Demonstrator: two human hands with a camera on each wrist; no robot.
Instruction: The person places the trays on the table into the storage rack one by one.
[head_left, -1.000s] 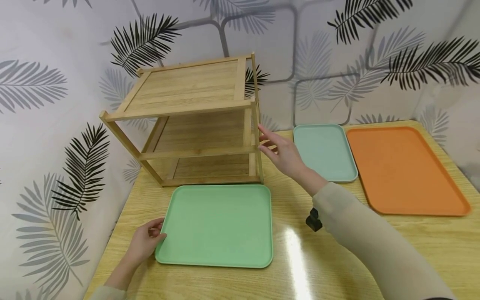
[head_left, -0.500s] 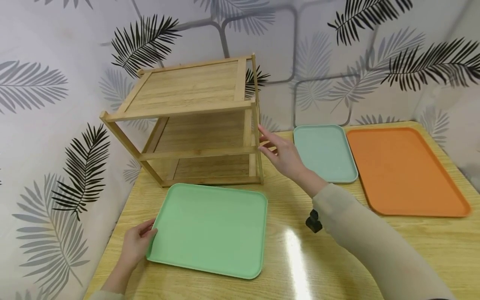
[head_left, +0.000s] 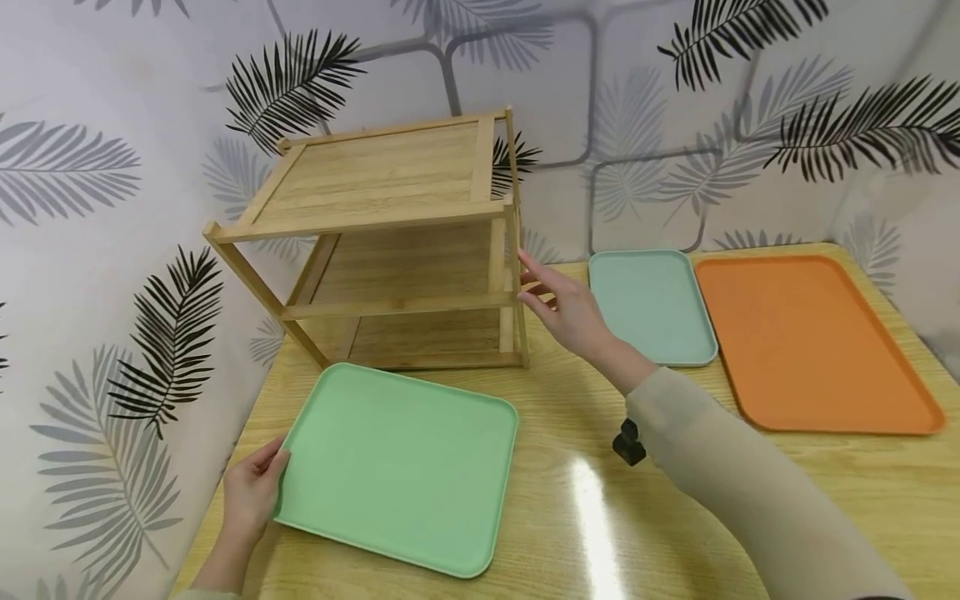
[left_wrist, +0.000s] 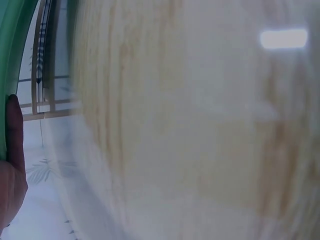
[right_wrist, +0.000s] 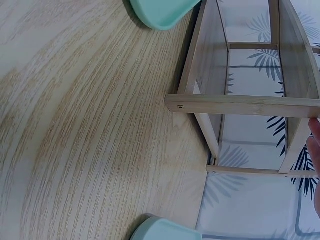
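My left hand grips a light green rectangular tray by its left edge, thumb over the rim. Turned at an angle over the wooden table, the tray has its far left corner overlapping the foot of a wooden rack in the head view. In the left wrist view, a finger lies along the green tray's rim. My right hand touches the rack's right side with fingertips and thumb tip, fingers fairly straight. The right wrist view shows those fingers at the rack's post.
A small pale blue-green tray lies right of the rack, beside a large orange tray. A small black object shows at the right sleeve. Behind the table stands a wall with leaf patterns.
The left hand has drawn the green tray left and toward me. Its right end has swung nearer, so the tray has turned clockwise. The right hand and the rack have stayed put.
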